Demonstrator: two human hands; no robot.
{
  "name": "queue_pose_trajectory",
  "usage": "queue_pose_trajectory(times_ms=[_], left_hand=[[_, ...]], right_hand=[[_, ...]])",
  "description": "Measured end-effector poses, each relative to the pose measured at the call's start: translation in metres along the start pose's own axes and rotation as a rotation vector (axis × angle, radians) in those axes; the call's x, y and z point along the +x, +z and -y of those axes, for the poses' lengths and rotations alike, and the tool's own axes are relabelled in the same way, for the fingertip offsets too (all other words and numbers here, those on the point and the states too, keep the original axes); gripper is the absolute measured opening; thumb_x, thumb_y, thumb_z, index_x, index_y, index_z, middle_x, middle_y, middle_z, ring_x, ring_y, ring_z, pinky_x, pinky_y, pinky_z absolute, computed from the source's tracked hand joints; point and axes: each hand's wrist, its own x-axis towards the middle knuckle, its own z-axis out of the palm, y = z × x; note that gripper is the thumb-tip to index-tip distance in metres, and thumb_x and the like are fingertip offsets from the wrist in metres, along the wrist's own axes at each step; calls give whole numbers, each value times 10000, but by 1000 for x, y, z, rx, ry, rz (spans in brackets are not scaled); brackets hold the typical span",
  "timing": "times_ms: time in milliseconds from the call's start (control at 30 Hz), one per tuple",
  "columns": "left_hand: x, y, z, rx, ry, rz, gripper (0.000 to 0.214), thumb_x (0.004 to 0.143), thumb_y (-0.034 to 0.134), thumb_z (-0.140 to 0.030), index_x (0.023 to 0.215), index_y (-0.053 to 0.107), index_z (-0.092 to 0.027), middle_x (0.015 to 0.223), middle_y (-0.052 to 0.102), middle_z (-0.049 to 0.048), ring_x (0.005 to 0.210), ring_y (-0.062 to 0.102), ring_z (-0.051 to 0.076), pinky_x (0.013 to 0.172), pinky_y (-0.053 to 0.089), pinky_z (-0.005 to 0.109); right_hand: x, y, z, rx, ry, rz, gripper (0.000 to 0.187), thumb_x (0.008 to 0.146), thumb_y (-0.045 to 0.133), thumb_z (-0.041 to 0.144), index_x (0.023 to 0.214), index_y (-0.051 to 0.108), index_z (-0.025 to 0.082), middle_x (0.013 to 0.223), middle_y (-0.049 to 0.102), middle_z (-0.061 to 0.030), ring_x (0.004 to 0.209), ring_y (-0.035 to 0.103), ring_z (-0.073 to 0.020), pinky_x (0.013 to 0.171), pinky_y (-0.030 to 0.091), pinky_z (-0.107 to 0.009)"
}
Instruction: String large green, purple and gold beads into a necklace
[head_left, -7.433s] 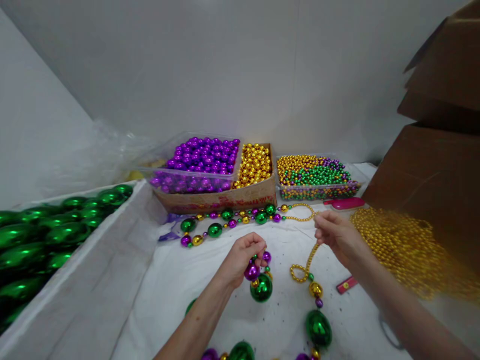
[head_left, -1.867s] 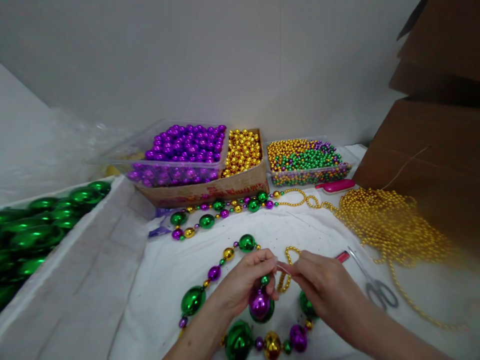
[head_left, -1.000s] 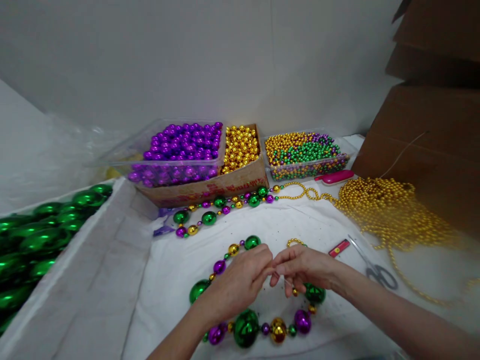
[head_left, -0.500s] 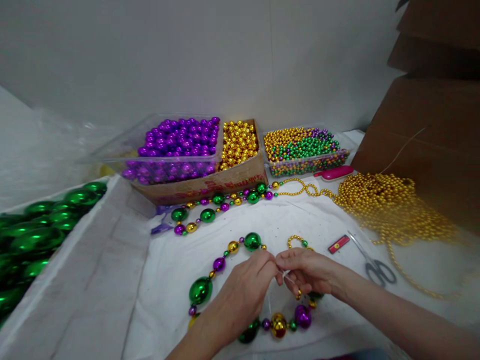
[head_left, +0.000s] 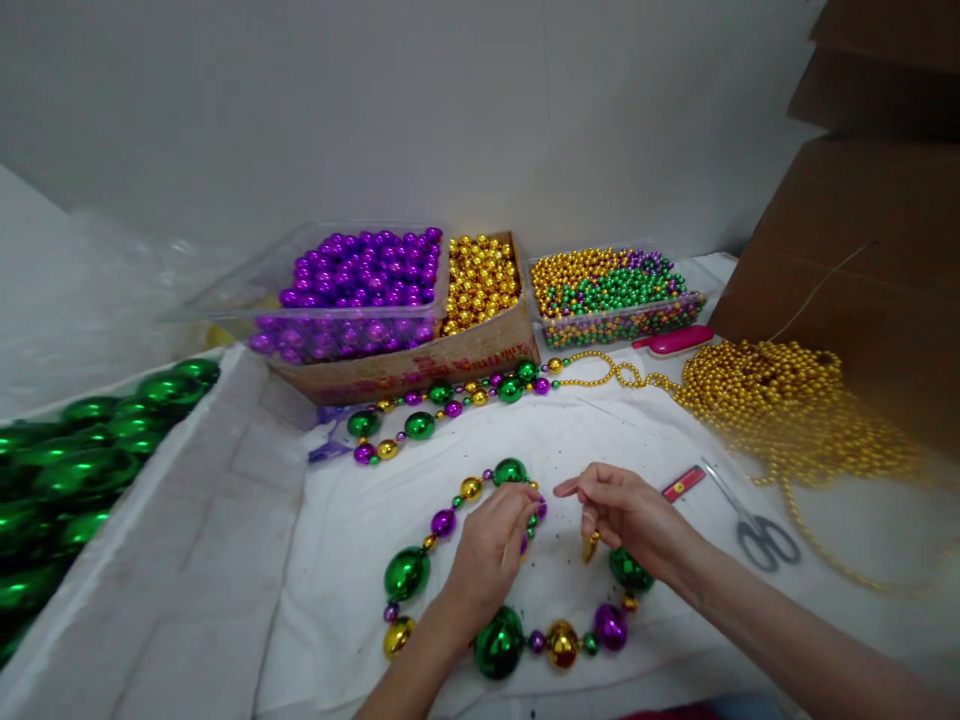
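Note:
A string of large green, gold and purple beads [head_left: 499, 642] curves on the white cloth around my hands. My left hand [head_left: 487, 545] is closed in a pinch at the end of the bead string, with small purple and green beads [head_left: 534, 518] showing beside its fingers. Opposite it, slightly apart, my right hand [head_left: 626, 515] has its thumb and forefinger together, pointing left. Its lower fingers curl on a short strand of small gold beads [head_left: 590, 546]. Any thread between the fingertips is too fine to make out.
Behind stand a bin of purple beads [head_left: 367, 270], a carton of gold beads [head_left: 480, 280] and a tray of small mixed beads [head_left: 615, 285]. A finished-looking necklace [head_left: 420, 425], gold bead strands [head_left: 765, 385], scissors [head_left: 757, 535] and a red packet [head_left: 684, 483] lie around. Green beads [head_left: 82, 470] fill the left box.
My hands were touching, with a whitish thread between them; now they have drawn apart a little. The small gold loop behind my right hand is no longer visible there.

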Motion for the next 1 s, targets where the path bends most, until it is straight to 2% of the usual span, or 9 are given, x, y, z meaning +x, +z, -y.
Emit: queue_pose_trajectory(times_ms=[133,200,333,433,500,567,667,800,1000], left_hand=[[12,-12,-4,-35,-93,-209,168,916,456,-203,836,602,-180,910,651,63,890,597,181,810,464,310],[13,-15,-6,-151,-204,-308,158,902,491,-242,820,611,-180,883,645,53,857,591,177,797,465,305],[6,3,-11,-836,-510,-341,213,884,522,-313,731,564,-171,924,631,47,848,599,169,788,489,324],[2,22,-20,-1363,-587,-325,259,867,542,-346,685,463,-180,979,620,46,938,602,187,880,484,399],[2,28,-27,-1537,-595,-361,276,880,522,-352,686,405,-194,770,563,-2,772,590,135,874,489,397],[3,30,-29,-1611,-618,-371,290,910,468,-343,682,359,-200,579,367,-62,533,449,75,781,505,337],[-2,38,-22,-1606,-700,-332,284,904,476,-331,685,355,-196,541,215,-89,442,249,54,618,448,241],[-23,58,-14,-1328,-852,-260,292,843,568,-394,699,436,-177,540,361,-77,479,316,58,634,413,238],[-51,59,-46,-670,-836,136,378,882,439,-493,695,533,-178,495,430,-44,482,387,110,507,288,243]], right_hand=[[-18,0,41,-133,-279,-69,225,798,653,336,688,579,155,1091,658,-116,819,653,-151,534,442,-196],[-24,-7,54,-143,-317,-89,201,809,647,322,698,579,169,1130,649,-108,947,636,-187,642,479,-243],[-27,-25,44,81,-263,-2,216,800,659,313,658,553,190,1076,662,-72,1143,545,-218,983,408,-397],[-27,-26,29,310,-282,39,157,833,619,298,712,547,228,792,607,5,940,592,-160,1027,374,-427],[-26,-20,25,390,-294,54,134,853,585,269,737,525,242,644,457,46,666,522,-111,973,422,-400],[-24,-15,21,382,-270,60,146,859,566,261,734,496,238,610,342,60,533,377,-94,892,460,-370],[-19,-19,10,236,-220,7,231,849,580,313,685,447,219,609,292,58,529,329,-96,781,462,-339],[-24,-33,-11,73,-192,-59,256,835,606,341,677,460,203,618,404,30,632,466,-126,679,403,-281],[-58,-25,-10,-251,-194,-12,244,903,526,329,706,497,188,636,486,9,634,507,-131,597,355,-264]])
